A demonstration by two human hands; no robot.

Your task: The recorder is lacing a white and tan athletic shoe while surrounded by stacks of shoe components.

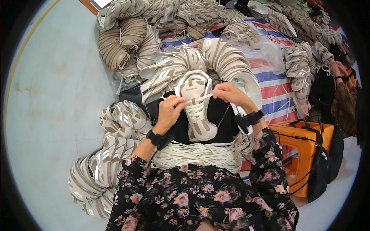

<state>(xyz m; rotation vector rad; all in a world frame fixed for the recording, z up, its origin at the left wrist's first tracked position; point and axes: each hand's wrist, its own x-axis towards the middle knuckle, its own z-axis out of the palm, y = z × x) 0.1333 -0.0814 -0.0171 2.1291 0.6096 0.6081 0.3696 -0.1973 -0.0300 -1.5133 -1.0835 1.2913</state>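
A cream and tan shoe upper (199, 119) rests on my black-clad lap, toe towards me, its lower eyelets crossed by a pale shoelace (200, 99). My left hand (170, 112) pinches the lace at the left side of the upper. On the right, my right hand (232, 94) pinches the lace too, and a stretch of it runs between the two hands below the tongue. Across my lap, nearer my body, lies a thick bundle of pale laces (196, 156). Black bands with small boxes are on both wrists.
Stacked shoe uppers (225, 57) curve just beyond my lap. More stacks (102, 165) lie at my left and others (133, 36) farther off. A striped red, white and blue sheet (271, 90) covers the floor. At right stand an orange plastic stool (300, 154) and another person's arm (341, 73).
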